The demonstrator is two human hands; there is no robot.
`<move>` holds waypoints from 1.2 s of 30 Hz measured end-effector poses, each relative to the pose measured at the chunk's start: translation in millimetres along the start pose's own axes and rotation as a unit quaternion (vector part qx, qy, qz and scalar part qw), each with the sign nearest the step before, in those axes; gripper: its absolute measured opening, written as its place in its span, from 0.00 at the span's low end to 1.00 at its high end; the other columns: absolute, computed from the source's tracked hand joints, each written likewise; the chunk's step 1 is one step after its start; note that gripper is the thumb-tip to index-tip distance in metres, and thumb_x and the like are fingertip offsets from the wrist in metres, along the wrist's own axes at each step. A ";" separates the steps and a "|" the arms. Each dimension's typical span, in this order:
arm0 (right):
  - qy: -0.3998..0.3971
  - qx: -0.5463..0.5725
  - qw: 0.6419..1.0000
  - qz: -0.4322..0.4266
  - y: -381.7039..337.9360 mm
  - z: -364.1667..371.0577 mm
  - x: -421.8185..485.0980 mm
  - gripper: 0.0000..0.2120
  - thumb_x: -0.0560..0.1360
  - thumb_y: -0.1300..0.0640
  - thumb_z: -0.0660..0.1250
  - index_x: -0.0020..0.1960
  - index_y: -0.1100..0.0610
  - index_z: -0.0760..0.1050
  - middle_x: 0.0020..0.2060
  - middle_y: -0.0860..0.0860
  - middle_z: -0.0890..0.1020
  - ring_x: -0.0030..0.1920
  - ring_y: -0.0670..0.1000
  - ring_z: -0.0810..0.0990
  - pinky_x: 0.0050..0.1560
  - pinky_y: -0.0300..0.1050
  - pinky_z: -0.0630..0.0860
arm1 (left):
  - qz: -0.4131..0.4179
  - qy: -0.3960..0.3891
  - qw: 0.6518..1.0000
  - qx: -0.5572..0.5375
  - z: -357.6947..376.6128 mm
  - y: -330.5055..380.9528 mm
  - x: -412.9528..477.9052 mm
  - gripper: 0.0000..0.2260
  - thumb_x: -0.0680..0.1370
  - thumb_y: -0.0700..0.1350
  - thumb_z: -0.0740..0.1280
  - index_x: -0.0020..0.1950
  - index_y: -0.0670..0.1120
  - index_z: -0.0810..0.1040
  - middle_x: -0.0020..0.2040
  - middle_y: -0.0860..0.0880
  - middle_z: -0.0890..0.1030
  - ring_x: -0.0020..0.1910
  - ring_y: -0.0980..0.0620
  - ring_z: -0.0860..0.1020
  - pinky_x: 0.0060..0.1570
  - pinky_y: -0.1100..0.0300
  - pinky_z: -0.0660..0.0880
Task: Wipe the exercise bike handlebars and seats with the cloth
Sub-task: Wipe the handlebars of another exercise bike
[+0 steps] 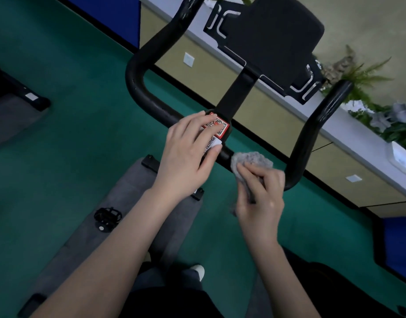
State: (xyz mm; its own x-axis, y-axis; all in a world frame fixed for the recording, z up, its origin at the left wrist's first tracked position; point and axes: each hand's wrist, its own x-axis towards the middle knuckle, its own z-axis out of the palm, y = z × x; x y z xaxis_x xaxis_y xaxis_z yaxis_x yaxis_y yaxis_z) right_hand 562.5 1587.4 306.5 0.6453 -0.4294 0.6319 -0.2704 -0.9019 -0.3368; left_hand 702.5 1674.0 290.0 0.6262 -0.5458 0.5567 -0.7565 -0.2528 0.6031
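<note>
The exercise bike's black handlebars (pixel 140 74) curve across the middle of the view, with a dark console (pixel 273 37) mounted behind them. My right hand (pixel 259 193) is shut on a crumpled grey cloth (pixel 250 160) and presses it onto the crossbar just right of the centre stem. My left hand (pixel 188 154) rests flat on the centre clamp, fingers spread over a red and white QR sticker (pixel 219 126). No seat shows in this view.
A grey mat (pixel 101 226) lies on the green floor under the bike, with a black pedal (pixel 107 216) at lower left. Another machine's base (pixel 21 95) sits far left. A low ledge with plants (pixel 362 79) runs behind the handlebars.
</note>
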 end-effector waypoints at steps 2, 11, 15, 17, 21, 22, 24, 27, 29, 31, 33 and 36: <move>0.031 0.015 0.999 0.022 -6.8 8.1 -2.0 0.09 0.74 0.69 0.68 0.52 0.65 0.82 0.44 0.59 0.79 0.49 0.49 0.70 0.53 0.35 0.68 | -0.002 0.006 1.000 -0.005 0.1 0.7 0.4 0.15 0.78 0.44 0.64 0.63 0.44 0.77 0.64 0.48 0.75 0.67 0.47 0.69 0.64 0.54 0.62; 0.037 0.038 0.999 -0.014 -12.1 21.5 -4.3 0.10 0.76 0.62 0.69 0.56 0.64 0.81 0.44 0.60 0.79 0.48 0.51 0.72 0.47 0.42 0.72 | -0.022 -0.003 0.999 -0.049 -1.1 -1.0 1.5 0.15 0.77 0.47 0.64 0.62 0.46 0.77 0.65 0.51 0.75 0.67 0.51 0.67 0.63 0.60 0.59; 0.064 0.057 0.996 -0.006 -15.0 32.7 -4.0 0.08 0.76 0.65 0.69 0.54 0.65 0.81 0.43 0.60 0.79 0.47 0.52 0.72 0.43 0.50 0.75 | -0.027 0.002 0.998 -0.059 -0.7 -2.7 1.7 0.14 0.77 0.47 0.65 0.62 0.46 0.78 0.64 0.51 0.75 0.67 0.51 0.68 0.63 0.59 0.59; 0.073 0.072 0.995 -0.003 -18.3 39.9 -1.2 0.08 0.75 0.67 0.69 0.53 0.65 0.82 0.43 0.61 0.79 0.47 0.53 0.73 0.43 0.51 0.75 | -0.032 -0.002 0.997 -0.066 -2.0 -2.8 2.6 0.15 0.76 0.47 0.65 0.62 0.46 0.78 0.64 0.51 0.75 0.67 0.52 0.67 0.63 0.60 0.59; 0.053 0.047 0.997 -0.038 -14.3 38.0 -3.0 0.08 0.74 0.70 0.69 0.53 0.67 0.82 0.44 0.60 0.79 0.47 0.56 0.74 0.46 0.49 0.76 | -0.044 -0.003 0.996 -0.083 -3.6 -0.4 2.7 0.15 0.76 0.47 0.65 0.61 0.47 0.78 0.64 0.52 0.75 0.66 0.52 0.67 0.64 0.59 0.59; 0.046 0.030 0.997 -0.057 -10.0 34.7 -5.0 0.08 0.74 0.71 0.68 0.53 0.67 0.82 0.44 0.59 0.79 0.48 0.56 0.74 0.48 0.47 0.75 | -0.045 -0.002 0.995 -0.085 -3.8 0.5 2.8 0.15 0.76 0.47 0.65 0.61 0.47 0.78 0.64 0.52 0.75 0.66 0.52 0.67 0.64 0.59 0.59; 0.045 -0.005 0.996 -0.079 1.5 25.4 -11.0 0.09 0.73 0.73 0.69 0.52 0.67 0.82 0.44 0.60 0.79 0.48 0.56 0.74 0.54 0.42 0.73 | -0.047 -0.002 0.995 -0.090 -4.3 1.0 2.7 0.16 0.75 0.48 0.65 0.61 0.47 0.78 0.64 0.52 0.75 0.66 0.52 0.67 0.64 0.59 0.59; 0.059 -0.028 0.996 -0.066 12.0 12.4 -21.1 0.09 0.72 0.73 0.69 0.52 0.69 0.81 0.43 0.62 0.79 0.49 0.56 0.74 0.56 0.39 0.70 | -0.052 -0.006 0.994 -0.092 -4.4 1.3 1.9 0.16 0.75 0.48 0.64 0.62 0.47 0.78 0.64 0.52 0.75 0.67 0.52 0.67 0.64 0.60 0.58; 0.071 -0.013 0.997 -0.036 5.7 14.0 -21.6 0.08 0.73 0.71 0.69 0.52 0.68 0.81 0.43 0.63 0.80 0.49 0.55 0.73 0.52 0.41 0.72 | -0.052 -0.005 0.995 -0.087 -4.2 1.5 2.0 0.16 0.75 0.48 0.65 0.62 0.47 0.78 0.64 0.53 0.75 0.67 0.52 0.67 0.64 0.59 0.58; 0.073 0.015 0.997 -0.018 -4.9 21.0 -16.6 0.08 0.74 0.71 0.68 0.52 0.68 0.82 0.44 0.63 0.80 0.49 0.55 0.73 0.51 0.40 0.72 | -0.048 -0.006 0.996 -0.076 -4.6 1.9 1.8 0.15 0.76 0.47 0.65 0.62 0.47 0.78 0.64 0.52 0.75 0.67 0.51 0.67 0.64 0.58 0.59; 0.066 0.031 0.997 -0.020 -7.6 22.3 -12.1 0.08 0.75 0.70 0.68 0.53 0.67 0.82 0.45 0.62 0.80 0.49 0.54 0.74 0.50 0.41 0.73 | -0.036 -0.011 0.998 -0.053 -5.7 3.9 1.7 0.15 0.76 0.46 0.65 0.63 0.46 0.78 0.64 0.51 0.75 0.67 0.50 0.67 0.64 0.58 0.59; 0.084 0.008 0.996 0.012 7.6 7.4 -15.3 0.08 0.74 0.70 0.68 0.52 0.66 0.82 0.45 0.62 0.80 0.49 0.55 0.74 0.53 0.40 0.73 | -0.001 -0.009 1.000 -0.002 -7.4 7.9 2.6 0.15 0.76 0.45 0.65 0.62 0.44 0.77 0.63 0.48 0.76 0.66 0.47 0.69 0.63 0.56 0.60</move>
State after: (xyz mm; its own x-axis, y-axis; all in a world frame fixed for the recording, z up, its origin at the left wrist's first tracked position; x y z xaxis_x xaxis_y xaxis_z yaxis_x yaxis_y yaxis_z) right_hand 555.8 1587.5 289.1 0.5092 -0.4536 0.7314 -0.2714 -0.8911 -0.3636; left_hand 699.6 1676.4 300.5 0.6248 -0.5590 0.5450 -0.7542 -0.2514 0.6067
